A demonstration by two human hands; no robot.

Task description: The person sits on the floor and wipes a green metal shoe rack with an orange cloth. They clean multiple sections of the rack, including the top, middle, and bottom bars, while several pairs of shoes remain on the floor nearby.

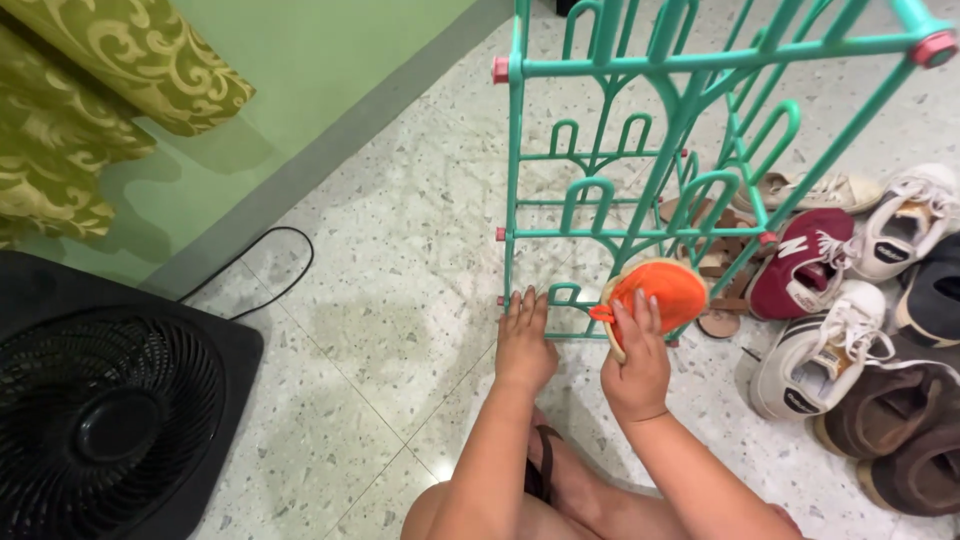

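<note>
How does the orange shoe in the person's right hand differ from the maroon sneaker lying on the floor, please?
The orange shoe is held up against the teal shoe rack by the right hand; the maroon sneaker lies on the floor untouched. The orange shoe looks small and shows no laces; the maroon sneaker is bigger, with white laces. The left hand rests by the rack's lowest bar. Both are single shoes beside the rack.
</note>
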